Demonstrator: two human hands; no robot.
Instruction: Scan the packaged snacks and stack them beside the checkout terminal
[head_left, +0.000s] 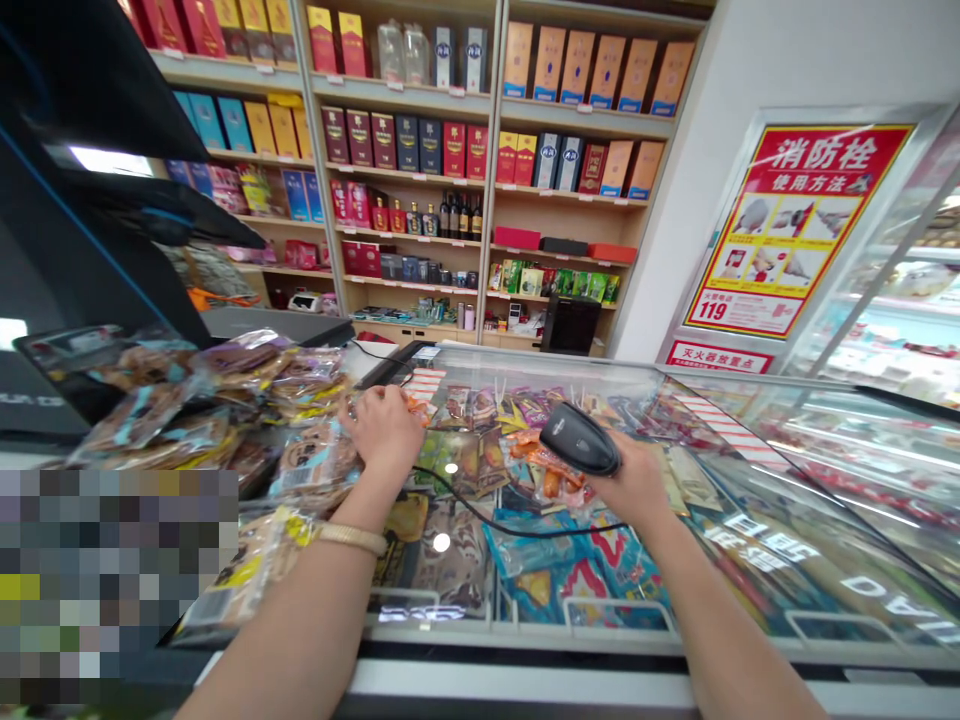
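Note:
My right hand (pixel 637 475) is wrapped round a black handheld barcode scanner (pixel 581 440), held over the glass top of the freezer. A clear packet of orange snacks (pixel 551 485) lies just beneath the scanner. With fingers bent downward, my left hand (pixel 386 430) is at the right edge of a heap of packaged snacks (pixel 262 385). A small orange wrapper (pixel 420 407) shows beside its thumb; what lies under the fingers is hidden. A wrapped snack packet (pixel 315 460) sits close to the left wrist. The scanner's black cable (pixel 510 530) curves across the glass.
Coloured ice-cream packs (pixel 577 560) fill the freezer (pixel 525 640) under the glass. A dark checkout screen (pixel 97 80) overhangs the left side. Shelves of boxed bottles (pixel 405 140) line the back wall, with a red fire-hydrant notice (pixel 799 230) at the right.

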